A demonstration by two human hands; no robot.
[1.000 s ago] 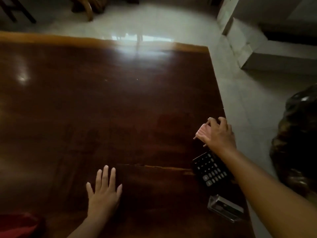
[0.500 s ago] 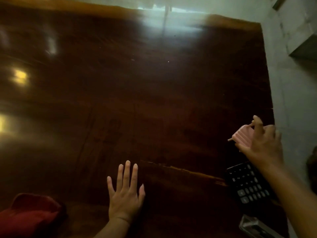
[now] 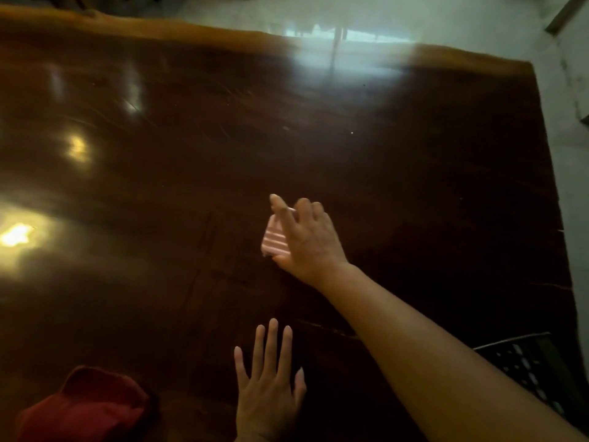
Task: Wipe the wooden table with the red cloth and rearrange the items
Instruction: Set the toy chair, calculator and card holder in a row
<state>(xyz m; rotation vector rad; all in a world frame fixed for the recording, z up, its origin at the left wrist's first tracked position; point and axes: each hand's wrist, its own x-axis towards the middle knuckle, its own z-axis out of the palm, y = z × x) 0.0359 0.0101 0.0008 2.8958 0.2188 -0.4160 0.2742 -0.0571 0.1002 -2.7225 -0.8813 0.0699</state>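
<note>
Head view, looking down: dark glossy wooden bench (image 3: 191,186) across nearly everything, paler orange strip along the far edge, bright window glare near that edge and yellow light patches at left. Thin crack running across the near part, by the left hand's fingertips. Pale tiled floor (image 3: 446,20) beyond the far edge and down the right side.

One cloth, one pink item, one calculator, two hands.

Red cloth (image 3: 86,406) bunched in a soft mound at the near left corner, dull dark red, folds showing, well apart from the pink item and just left of the left hand. Touched by neither hand.

Right arm reaching across from the lower right; right hand (image 3: 306,240) near the middle of the bench, grip closed around a small pink item (image 3: 274,240), thumb below and fingers curled over the top. Pale stripes across the item's face; kind unclear through blur. Whether resting on the wood or held just above, cannot tell.

Left hand (image 3: 267,390) flat on the bench at the near edge, palm down, fingers spread, grip released, nothing in it.

Black calculator (image 3: 529,368) with pale keys at the near right edge, partly behind the right forearm.
</note>
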